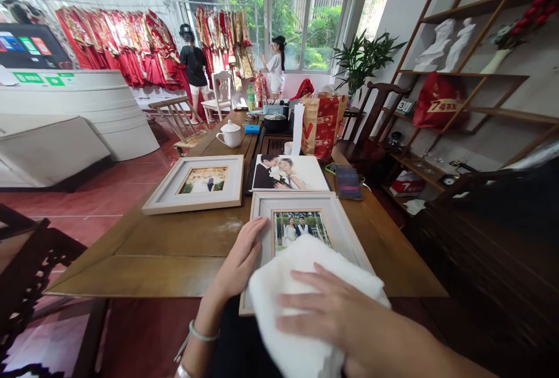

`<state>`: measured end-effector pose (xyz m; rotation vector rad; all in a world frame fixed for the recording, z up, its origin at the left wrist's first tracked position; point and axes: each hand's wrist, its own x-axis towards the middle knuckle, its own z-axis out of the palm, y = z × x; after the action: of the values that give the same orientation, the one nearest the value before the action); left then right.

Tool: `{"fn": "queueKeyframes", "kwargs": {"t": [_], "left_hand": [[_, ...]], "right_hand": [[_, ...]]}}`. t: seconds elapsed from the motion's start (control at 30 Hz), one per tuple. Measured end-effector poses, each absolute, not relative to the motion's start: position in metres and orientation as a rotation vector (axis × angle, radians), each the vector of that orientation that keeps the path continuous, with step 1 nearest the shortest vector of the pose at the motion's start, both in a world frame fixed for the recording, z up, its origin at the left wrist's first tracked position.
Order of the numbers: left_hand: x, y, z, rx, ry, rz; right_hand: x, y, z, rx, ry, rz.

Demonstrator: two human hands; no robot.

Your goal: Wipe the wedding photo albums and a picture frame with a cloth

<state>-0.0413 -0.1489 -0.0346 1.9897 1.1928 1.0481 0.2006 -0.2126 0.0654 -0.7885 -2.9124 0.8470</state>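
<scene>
A picture frame (349, 232) with a wedding photo (298, 223) lies at the near edge of the table, its lower part overhanging toward me. My left hand (242, 255) grips its left side, fingertips on the border. Over the frame's lower half is a folded white cloth (279, 285), which hides part of the photo and glass. My right hand (327, 308) lies flat on this cloth with fingers spread, slightly blurred. Beyond the frame is a white photo print (305, 174) of a couple. A second framed photo (236, 177) rests to the left.
The wooden table (174, 250) also bears a lidded white cup (230, 133), a phone (349, 183), a paper bag (323, 127) and a black pot (275, 123). Two people stand by the clothes racks at the back. Shelves (476, 75) rise on the right.
</scene>
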Motion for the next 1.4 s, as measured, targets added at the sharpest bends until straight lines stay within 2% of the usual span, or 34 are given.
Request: {"fn": "queueKeyframes", "kwargs": {"t": [0.1, 0.17, 0.37, 0.6, 0.8, 1.1, 1.4], "left_hand": [[-0.043, -0.145, -0.040, 2.023, 1.176, 1.060], [-0.044, -0.143, -0.042, 2.047, 1.164, 1.073], [-0.042, -0.147, -0.037, 2.003, 1.179, 1.061], [-0.039, -0.153, -0.026, 1.986, 1.202, 1.024], [-0.039, -0.149, -0.026, 2.049, 1.175, 1.001], [-0.037, -0.148, -0.029, 2.074, 1.221, 1.034], [-0.039, -0.146, -0.027, 2.057, 1.142, 1.019]], "right_hand": [[0.180, -0.211, 0.047, -0.479, -2.957, 0.743], [0.175, -0.211, 0.041, -0.475, -2.930, 0.712], [0.204, -0.203, 0.053, -0.940, -2.832, 0.839], [0.223, -0.140, 0.045, -1.411, -2.717, 0.277], [0.180, -0.086, 0.054, -1.229, -2.686, 0.180], [0.131, -0.080, 0.056, -0.870, -2.764, 0.209], [0.156, -0.058, 0.039, -1.042, -2.787, 0.166]]}}
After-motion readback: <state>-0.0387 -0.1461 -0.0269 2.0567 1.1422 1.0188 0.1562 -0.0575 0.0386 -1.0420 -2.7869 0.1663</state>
